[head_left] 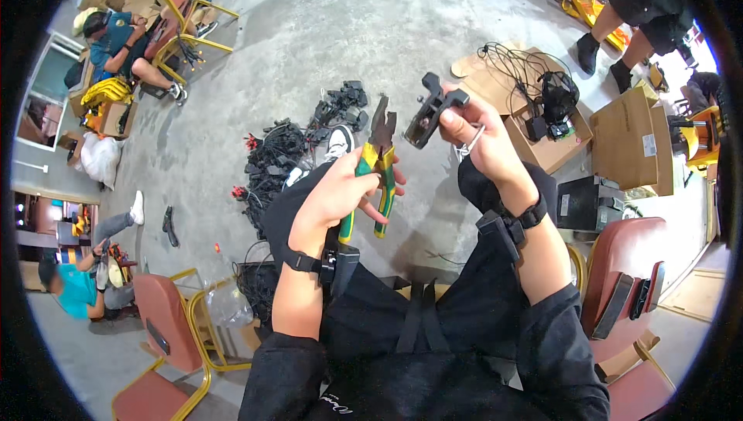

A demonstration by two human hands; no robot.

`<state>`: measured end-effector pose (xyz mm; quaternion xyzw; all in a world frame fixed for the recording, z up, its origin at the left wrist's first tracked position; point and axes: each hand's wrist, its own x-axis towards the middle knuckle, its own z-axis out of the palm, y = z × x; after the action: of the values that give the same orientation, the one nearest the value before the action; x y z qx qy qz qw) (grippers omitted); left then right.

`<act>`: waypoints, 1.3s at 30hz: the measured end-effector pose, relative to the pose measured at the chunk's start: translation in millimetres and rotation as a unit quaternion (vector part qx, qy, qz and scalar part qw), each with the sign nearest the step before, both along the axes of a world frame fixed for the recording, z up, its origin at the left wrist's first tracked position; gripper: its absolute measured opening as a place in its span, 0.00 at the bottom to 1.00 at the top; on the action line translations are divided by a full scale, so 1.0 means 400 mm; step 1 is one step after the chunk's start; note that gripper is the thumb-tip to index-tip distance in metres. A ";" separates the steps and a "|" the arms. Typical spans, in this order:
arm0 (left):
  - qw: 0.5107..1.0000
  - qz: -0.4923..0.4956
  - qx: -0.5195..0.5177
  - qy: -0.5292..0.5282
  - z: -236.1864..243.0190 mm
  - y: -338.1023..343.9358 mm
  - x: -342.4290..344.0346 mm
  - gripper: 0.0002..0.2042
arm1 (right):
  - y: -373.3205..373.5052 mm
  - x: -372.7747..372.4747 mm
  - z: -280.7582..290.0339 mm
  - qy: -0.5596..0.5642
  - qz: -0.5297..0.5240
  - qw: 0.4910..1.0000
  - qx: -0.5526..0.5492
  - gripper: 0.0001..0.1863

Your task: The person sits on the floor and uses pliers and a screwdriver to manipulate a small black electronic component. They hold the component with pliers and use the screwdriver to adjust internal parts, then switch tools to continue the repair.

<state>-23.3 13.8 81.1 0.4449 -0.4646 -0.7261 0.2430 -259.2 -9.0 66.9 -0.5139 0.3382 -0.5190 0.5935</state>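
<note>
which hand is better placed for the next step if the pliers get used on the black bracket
Probably the left hand: it holds the pliers by their yellow-green handles, jaws pointing away from the body. The right hand is occupied holding the black bracket.

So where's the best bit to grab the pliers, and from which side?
Probably by the long green-and-yellow handles, coming from the near left, like the left grip does. The handles reach down toward the picture's bottom, while the metal nose points up and away.
</note>
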 end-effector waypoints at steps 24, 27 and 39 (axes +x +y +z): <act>0.968 0.148 -0.200 0.011 -0.160 0.096 -0.021 0.22 | 0.073 0.097 0.016 0.066 0.126 0.987 0.070 0.21; 0.967 0.147 -0.208 0.008 -0.167 0.100 -0.022 0.23 | 0.071 0.095 0.008 0.030 0.140 0.986 0.082 0.21; 0.961 0.174 -0.216 -0.006 -0.155 0.102 -0.031 0.21 | 0.072 0.102 -0.007 -0.016 0.155 0.983 0.097 0.19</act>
<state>-35.8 54.5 19.2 0.4606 -0.5271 -0.5522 0.4529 -218.2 19.9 63.9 -0.4919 0.2932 -0.3937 0.7191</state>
